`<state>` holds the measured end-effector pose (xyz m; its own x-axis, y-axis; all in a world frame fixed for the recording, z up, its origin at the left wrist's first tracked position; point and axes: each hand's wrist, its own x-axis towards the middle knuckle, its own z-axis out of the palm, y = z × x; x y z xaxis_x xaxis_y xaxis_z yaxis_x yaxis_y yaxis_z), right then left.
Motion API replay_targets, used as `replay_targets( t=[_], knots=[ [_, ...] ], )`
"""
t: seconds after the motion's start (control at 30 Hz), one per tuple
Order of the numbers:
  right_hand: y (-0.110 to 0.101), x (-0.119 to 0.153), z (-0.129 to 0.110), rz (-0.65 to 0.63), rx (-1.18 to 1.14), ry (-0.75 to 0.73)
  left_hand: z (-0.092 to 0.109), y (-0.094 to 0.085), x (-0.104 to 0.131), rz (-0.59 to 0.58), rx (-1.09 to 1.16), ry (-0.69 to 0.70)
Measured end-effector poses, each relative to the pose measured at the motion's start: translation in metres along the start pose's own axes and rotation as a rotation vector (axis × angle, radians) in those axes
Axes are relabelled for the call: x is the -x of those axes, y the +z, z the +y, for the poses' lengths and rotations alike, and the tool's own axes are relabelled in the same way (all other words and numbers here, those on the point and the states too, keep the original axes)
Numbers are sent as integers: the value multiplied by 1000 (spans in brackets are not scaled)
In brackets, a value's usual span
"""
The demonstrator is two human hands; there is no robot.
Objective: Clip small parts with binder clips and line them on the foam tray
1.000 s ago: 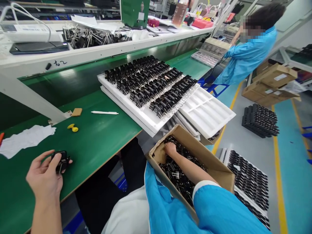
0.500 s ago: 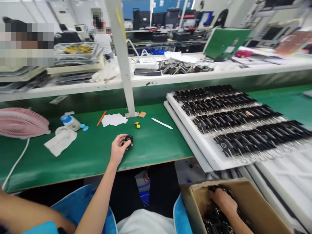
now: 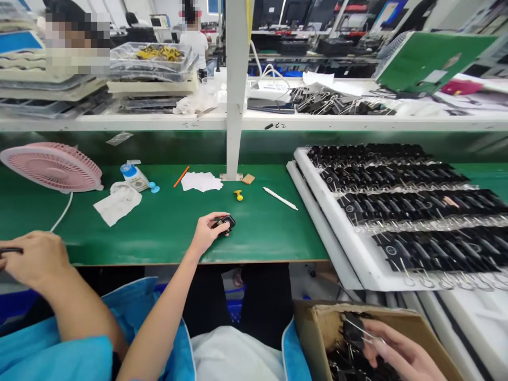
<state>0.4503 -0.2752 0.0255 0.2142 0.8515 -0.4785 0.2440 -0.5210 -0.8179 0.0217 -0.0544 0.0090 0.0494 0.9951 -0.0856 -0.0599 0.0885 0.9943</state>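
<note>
**Binder clips held at bench edge and in carton**

The left hand [image 3: 206,235] is rested on the green bench [image 3: 166,233] near its front edge, fingers curled and closed around a black binder clip [image 3: 226,223], which is pinched between thumb and fingertips and touches the bench surface. The right hand [image 3: 397,352] is lowered into the cardboard carton [image 3: 313,323] at the near right, its fingers loosely spread; a wire-handled clip [image 3: 359,330] is touched by the fingertips, though whether it is gripped cannot be told. The carton is filled with loose black clips [image 3: 345,365].

A co-worker's hand [image 3: 34,259] is seen at the near left edge, closed on a thin dark object.

Handwritten black marks, not clearly legible, are seen on the white shelf rail [image 3: 357,124] just right of the white post [image 3: 237,90]. Round white logos are printed on the clips in the tray, too small to be read.

The held clip lies left of the white tray [image 3: 337,233], where clips are set in rows, and well apart from the carton. Just beyond the left hand, a yellow peg [image 3: 238,195], a white pen [image 3: 280,198] and a small tan block [image 3: 248,179] are laid on the bench. Farther left, white paper slips [image 3: 201,181], an orange pencil [image 3: 181,177], a small bottle [image 3: 133,176], a crumpled cloth [image 3: 117,202] and a pink fan [image 3: 51,166] are placed.
</note>
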Motion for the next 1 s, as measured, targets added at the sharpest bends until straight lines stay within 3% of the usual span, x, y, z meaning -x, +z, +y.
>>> replay_targets(
  t=[0.1,0.3,0.43,0.63,1.0],
  knots=[
    [39,-21,-36,-140,-56,-168,-3,-2,0,-56,-26,18],
    [140,-100,-112,-328,-326,-457,-2,3,1,-112,-73,30],
    [183,-146,-140,-447,-383,-534,0,4,2,-118,-51,36],
    [199,-173,-142,-479,-223,-591,-1,1,2,-141,-17,43],
    [202,-165,-144,-478,-44,-654,1,3,3,-214,-149,28]
  ],
)
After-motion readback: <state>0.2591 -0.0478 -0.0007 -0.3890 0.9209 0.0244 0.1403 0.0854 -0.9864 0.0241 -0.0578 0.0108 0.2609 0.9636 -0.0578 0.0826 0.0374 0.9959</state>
